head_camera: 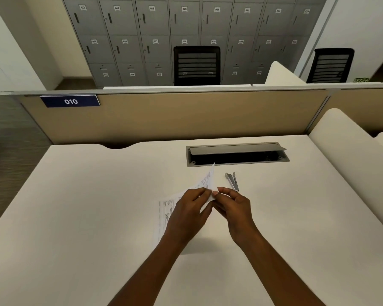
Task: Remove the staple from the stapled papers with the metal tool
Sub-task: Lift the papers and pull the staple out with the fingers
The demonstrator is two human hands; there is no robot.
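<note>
The stapled papers (208, 180) are pinched by left grip (186, 210) and right grip (237, 206), the metal tool (232, 181) (beside the papers) not yet taken.

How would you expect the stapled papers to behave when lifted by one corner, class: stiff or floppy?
Probably floppy: the stapled papers bend upward where the left hand and right hand pinch a corner. Likely light: a pinch alone raises them.
</note>
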